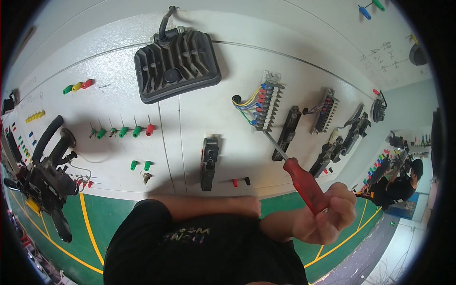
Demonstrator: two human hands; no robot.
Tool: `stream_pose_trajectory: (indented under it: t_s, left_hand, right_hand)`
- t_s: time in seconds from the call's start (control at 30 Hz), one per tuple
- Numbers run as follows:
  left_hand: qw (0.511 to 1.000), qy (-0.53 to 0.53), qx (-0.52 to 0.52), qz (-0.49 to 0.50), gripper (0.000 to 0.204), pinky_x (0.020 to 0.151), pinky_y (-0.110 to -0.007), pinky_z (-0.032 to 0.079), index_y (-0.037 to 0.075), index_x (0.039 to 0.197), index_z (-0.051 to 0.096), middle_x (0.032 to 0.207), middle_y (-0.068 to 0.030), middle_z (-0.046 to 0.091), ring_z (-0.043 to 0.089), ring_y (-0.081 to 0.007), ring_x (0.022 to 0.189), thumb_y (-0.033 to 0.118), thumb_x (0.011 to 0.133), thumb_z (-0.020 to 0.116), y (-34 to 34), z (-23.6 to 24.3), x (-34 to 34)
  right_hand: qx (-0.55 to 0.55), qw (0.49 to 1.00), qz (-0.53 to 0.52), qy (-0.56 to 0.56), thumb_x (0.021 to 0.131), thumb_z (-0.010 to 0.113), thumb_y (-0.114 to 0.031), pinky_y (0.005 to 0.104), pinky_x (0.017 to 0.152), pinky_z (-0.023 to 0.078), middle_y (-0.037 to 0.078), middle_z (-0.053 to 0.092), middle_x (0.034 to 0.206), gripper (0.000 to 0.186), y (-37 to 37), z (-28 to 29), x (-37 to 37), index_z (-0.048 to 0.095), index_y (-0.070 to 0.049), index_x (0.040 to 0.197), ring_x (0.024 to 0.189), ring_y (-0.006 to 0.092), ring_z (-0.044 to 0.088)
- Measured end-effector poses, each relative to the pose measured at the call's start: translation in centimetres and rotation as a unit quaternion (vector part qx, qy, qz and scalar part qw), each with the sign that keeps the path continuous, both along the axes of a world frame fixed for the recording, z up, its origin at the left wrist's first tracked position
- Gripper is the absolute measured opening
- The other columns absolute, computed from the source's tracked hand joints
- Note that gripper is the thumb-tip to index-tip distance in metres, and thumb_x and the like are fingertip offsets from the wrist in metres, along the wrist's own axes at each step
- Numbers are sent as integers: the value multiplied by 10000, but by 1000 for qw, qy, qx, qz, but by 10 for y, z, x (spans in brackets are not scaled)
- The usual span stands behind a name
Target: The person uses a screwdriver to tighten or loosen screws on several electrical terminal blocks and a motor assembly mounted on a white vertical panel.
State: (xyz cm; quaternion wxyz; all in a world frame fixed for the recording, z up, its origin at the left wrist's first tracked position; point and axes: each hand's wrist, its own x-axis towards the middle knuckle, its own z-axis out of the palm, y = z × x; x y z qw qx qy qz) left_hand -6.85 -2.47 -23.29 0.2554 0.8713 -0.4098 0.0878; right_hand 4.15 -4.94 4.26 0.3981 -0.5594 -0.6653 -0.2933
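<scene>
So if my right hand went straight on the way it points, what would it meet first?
Probably the nearer terminal block: the red-handled screwdriver in your right hand points at its lower end. Whether they touch is unclear.

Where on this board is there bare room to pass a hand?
The white board is free between the ribbed box, black block and wired strip; also between that box and the three coloured pegs. Right of that strip it's crowded: black bar, second strip, connectors, plus the screwdriver below.
</scene>
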Motion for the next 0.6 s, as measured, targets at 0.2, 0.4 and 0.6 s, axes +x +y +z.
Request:
stream_pose_trajectory:
  t_s: [0.2,0.4,0.6]
  left_hand:
    - [999,-27,-19,9,89,595,-356,508,116,683,633,665,-32,631,656,-223,680,157,762,643,4,1,-2]
    - [999,-27,-39,4,116,577,-382,538,136,655,675,678,-44,689,697,-242,686,161,766,654,-7,-14,2]
    - [997,-28,-67,3,122,569,-381,530,138,638,662,669,-40,685,697,-239,684,158,759,653,-19,-39,1]
  right_hand:
    - [79,990,-114,24,978,601,-220,369,570,369,190,597,1072,262,1,-8,-13,603,-100,1211,791,308,545]
    - [29,994,88,65,586,821,-196,326,566,372,2,648,987,296,2,-7,-8,721,-225,863,767,214,627]
    - [168,983,-73,23,744,845,-277,316,608,349,-13,523,978,325,30,-13,-22,686,-244,1026,779,185,582]
